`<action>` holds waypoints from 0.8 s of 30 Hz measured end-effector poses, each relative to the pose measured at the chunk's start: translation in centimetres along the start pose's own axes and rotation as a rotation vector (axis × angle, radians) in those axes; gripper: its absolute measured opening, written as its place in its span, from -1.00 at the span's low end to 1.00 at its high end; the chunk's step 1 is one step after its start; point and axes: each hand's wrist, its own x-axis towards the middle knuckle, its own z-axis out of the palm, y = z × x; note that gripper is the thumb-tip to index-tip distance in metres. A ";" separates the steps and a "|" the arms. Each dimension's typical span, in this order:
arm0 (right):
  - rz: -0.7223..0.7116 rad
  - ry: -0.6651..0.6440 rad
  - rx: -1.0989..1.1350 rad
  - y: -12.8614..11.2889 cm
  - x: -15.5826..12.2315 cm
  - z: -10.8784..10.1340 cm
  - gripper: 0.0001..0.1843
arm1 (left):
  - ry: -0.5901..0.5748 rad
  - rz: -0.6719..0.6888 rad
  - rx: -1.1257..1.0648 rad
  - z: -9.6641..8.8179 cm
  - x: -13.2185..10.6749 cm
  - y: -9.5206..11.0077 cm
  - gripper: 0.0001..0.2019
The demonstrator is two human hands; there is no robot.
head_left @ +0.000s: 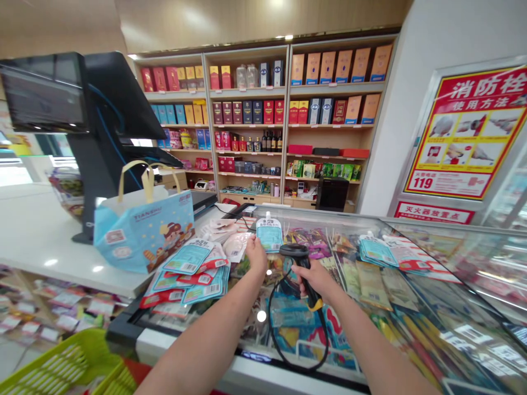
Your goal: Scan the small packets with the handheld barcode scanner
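Observation:
My left hand (256, 253) is closed on the lower edge of a teal spouted pouch (269, 232), holding it upright over the glass freezer lid (411, 307). My right hand (315, 278) grips a black barcode scanner (297, 259) by its handle, the scanner head just right of the pouch. The scanner's black cable (275, 329) loops down toward the front of the freezer. A pile of similar teal and red pouches (190, 274) lies on the lid left of my left hand.
A light blue cartoon tote bag (142, 230) stands on the white counter (37, 230) beside a black register screen (45, 93). More pouches (376, 252) lie on the lid at right. A green basket (69, 367) sits at bottom left. Shelves of boxes (255, 109) fill the back wall.

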 end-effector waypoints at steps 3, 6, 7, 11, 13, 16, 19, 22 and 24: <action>0.013 0.008 -0.019 0.0 0.0 0.0 -0.68 | -0.010 0.011 -0.013 0.1 -0.3 0.2 -0.80; 0.025 0.007 -0.033 0.0 0.0 -0.1 -0.66 | -0.013 0.028 -0.038 0.2 -0.5 0.6 -0.83; 0.021 0.003 -0.030 0.0 0.0 -0.1 -0.66 | -0.012 0.029 -0.041 0.2 -0.6 0.7 -0.84; 0.019 -0.001 -0.003 0.4 0.3 -0.1 -0.66 | 0.012 0.019 -0.034 0.3 -0.7 1.1 -0.88; 0.034 0.004 0.013 0.4 0.4 -0.1 -0.66 | 0.025 -0.002 -0.039 0.4 -0.9 1.3 -0.89; 0.048 0.024 0.046 0.0 0.4 -0.6 -0.67 | 0.020 -0.096 -0.067 1.0 -1.4 1.5 -0.89; 0.036 0.064 0.097 -0.5 -0.1 -2.2 -0.71 | -0.017 -0.195 -0.098 2.4 -2.2 1.8 -0.90; 0.014 0.128 0.123 -0.6 -1.1 -5.0 -0.73 | -0.076 -0.278 -0.103 4.5 -3.4 1.6 -0.90; -0.003 0.192 0.122 -0.2 -2.0 -7.4 -0.72 | -0.130 -0.325 -0.098 6.5 -4.3 1.2 -0.89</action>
